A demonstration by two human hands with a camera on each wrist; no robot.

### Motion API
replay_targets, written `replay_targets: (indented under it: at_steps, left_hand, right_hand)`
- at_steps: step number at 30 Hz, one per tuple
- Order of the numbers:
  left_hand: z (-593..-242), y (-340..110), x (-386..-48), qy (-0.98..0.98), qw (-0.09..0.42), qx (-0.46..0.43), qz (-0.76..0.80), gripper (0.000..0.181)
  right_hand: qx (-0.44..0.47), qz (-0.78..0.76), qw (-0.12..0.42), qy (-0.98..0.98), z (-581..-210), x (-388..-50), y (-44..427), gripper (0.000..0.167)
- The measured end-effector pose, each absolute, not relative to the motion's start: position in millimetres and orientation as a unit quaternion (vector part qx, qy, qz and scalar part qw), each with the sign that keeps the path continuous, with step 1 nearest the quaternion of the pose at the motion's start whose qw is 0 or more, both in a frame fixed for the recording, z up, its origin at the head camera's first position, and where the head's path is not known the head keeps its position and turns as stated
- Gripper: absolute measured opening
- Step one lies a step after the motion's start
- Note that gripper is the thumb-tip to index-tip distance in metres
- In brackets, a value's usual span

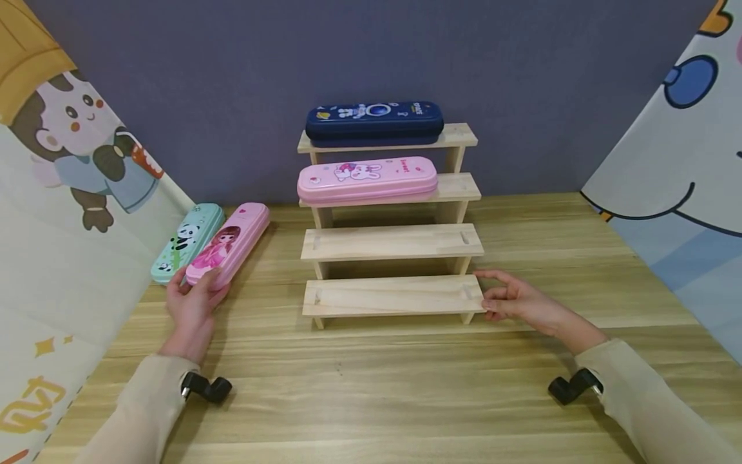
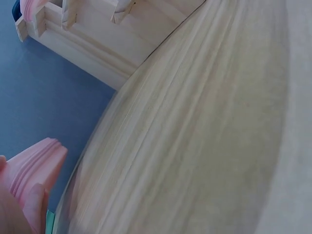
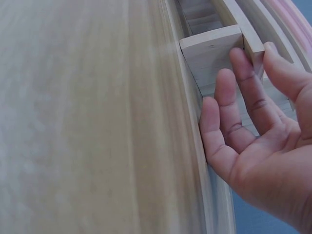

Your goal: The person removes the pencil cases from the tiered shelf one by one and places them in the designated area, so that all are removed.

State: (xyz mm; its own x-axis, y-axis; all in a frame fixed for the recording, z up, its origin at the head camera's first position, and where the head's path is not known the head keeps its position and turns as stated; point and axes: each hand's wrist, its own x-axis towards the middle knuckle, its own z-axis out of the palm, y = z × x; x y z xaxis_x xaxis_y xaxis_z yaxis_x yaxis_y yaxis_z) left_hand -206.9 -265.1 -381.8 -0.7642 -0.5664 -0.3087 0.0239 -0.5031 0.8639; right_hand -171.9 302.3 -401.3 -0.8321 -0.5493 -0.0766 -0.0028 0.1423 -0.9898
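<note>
My left hand [image 1: 194,306] grips the near end of a pink pencil case [image 1: 234,240] with a doll picture, thumb on one side and fingers on the other. In the left wrist view this pink case [image 2: 36,168] shows its ribbed side, partly covered by the fingers. Against it on the left lies a mint-green panda pencil case [image 1: 188,238]. At the right end of the lowest step of a four-step wooden stand [image 1: 391,296], my right hand [image 1: 513,299] pinches the board's corner between thumb and forefinger. Its other fingers [image 3: 225,87] stay loosely bent beside the stand's leg.
A navy astronaut pencil case [image 1: 373,122] sits on the top step, and a pink rabbit pencil case [image 1: 368,179] on the step below. Behind the wood-grain table [image 1: 371,393] rises a dark panel [image 1: 243,84]. Cartoon-printed panels stand at left and right.
</note>
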Motion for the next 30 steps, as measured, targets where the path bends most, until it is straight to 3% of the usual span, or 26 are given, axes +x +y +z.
replay_targets:
  at_steps: [14, 30]
  left_hand:
    - [-387.8, -263.3, -221.5, -0.457, 0.199, 0.304, -0.812, 0.071]
    - [-385.1, -271.7, -226.5, -0.490, 0.119, 0.338, -0.795, 0.073]
  right_hand:
    - [-0.192, -0.630, 0.221, 0.720, -402.1, -172.4, 302.9, 0.055]
    - [-0.194, -0.631, 0.218, 0.719, -400.6, -171.4, 302.1, 0.055]
